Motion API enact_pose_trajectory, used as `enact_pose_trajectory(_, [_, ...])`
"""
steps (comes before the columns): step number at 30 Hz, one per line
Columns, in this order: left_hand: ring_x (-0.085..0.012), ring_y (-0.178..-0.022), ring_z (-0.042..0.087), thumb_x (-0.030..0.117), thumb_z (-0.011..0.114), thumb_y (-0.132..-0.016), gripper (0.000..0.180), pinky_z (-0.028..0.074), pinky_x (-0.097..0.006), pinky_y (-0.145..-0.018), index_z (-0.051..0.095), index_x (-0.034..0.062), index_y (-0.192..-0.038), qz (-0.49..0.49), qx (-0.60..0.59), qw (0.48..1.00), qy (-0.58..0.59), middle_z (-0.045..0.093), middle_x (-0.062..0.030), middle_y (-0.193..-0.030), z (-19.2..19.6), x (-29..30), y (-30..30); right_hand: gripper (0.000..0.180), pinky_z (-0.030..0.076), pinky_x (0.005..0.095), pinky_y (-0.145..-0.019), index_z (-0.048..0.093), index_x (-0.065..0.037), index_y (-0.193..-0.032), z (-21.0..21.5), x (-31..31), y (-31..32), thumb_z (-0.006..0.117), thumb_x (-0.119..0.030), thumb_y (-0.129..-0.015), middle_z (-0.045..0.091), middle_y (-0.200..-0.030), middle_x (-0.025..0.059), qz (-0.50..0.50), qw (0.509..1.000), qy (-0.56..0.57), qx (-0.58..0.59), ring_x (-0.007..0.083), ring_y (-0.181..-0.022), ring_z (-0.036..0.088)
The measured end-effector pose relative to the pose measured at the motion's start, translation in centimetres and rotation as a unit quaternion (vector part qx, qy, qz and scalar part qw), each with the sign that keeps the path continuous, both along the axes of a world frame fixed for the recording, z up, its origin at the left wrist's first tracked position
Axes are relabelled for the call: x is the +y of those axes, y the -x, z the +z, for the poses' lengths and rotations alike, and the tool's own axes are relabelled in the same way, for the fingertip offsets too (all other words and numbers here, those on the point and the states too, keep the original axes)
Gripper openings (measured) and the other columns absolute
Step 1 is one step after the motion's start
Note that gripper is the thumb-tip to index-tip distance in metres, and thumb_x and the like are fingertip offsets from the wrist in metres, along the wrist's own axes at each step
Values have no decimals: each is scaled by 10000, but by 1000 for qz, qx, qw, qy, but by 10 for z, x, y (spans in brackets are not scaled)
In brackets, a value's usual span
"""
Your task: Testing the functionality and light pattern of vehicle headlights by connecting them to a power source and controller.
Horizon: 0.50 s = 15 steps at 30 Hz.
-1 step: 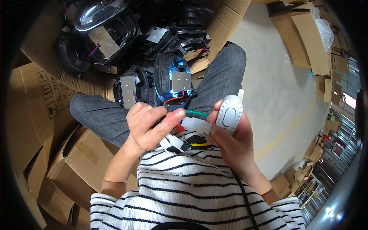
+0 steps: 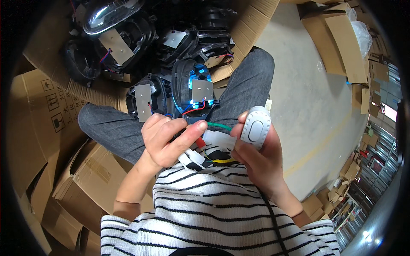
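My right hand [image 2: 262,160] is closed round a white oval inline switch [image 2: 257,126] with a ridged rim and a long button. Its black cord [image 2: 273,217] hangs down over the striped shirt. Closed at the fingers, my left hand [image 2: 164,138] pinches wires, partly hidden. A green wire [image 2: 218,125] spans between both hands. Below it are a white tag-like piece [image 2: 218,138], a red connector [image 2: 200,143], a yellow wire [image 2: 222,161] and white connectors [image 2: 192,159]. Just beyond, between my knees, a black lamp housing [image 2: 181,81] with a metal plate glows blue.
A second black housing [image 2: 160,91] leans beside the lit one. Ahead stands a large open carton [image 2: 256,21] holding several black housings with plates and wires. More cardboard boxes [image 2: 92,179] lie on the left. Grey floor [image 2: 294,98] and an open box [image 2: 337,42] are at right.
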<state>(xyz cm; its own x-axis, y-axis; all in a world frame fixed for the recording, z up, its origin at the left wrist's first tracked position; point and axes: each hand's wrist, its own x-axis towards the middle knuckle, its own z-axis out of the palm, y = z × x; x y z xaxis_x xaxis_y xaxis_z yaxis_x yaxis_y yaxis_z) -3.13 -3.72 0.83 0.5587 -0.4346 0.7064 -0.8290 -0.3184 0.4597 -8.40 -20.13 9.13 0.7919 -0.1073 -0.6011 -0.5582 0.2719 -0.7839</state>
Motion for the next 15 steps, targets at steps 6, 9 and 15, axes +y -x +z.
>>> enact_pose_trajectory(6, [-93, -464, 399, 135, 586, -552, 324, 254, -216, -413, 587, 62, -868, -10, 46, 999, 10, 456, 1, -625, 6, -3, 8, 384, 380, 180, -497, 380, -37, -979, -5, -3, 6, 461, -63, -605, 472, -778, 38, -36, 997, -62, 26, 90, -629, 443])
enact_pose_trajectory(9, [-93, -467, 403, 124, 584, -551, 331, 253, -215, -410, 585, 53, -874, -15, 56, 998, 7, 464, 0, -624, 4, -3, 13, 402, 374, 171, -492, 390, -40, -967, -7, -4, 3, 491, -162, -598, 472, -773, 41, -54, 995, -78, 38, 88, -629, 445])
enact_pose_trajectory(15, [-111, -470, 414, 85, 553, -558, 373, 276, -231, -404, 549, -7, -919, -10, 112, 994, 12, 491, -20, -613, 9, -8, 18, 447, 323, 155, -445, 413, -43, -906, -15, -4, 2, 522, -373, -625, 464, -702, 35, -21, 999, -19, 21, 67, -565, 415])
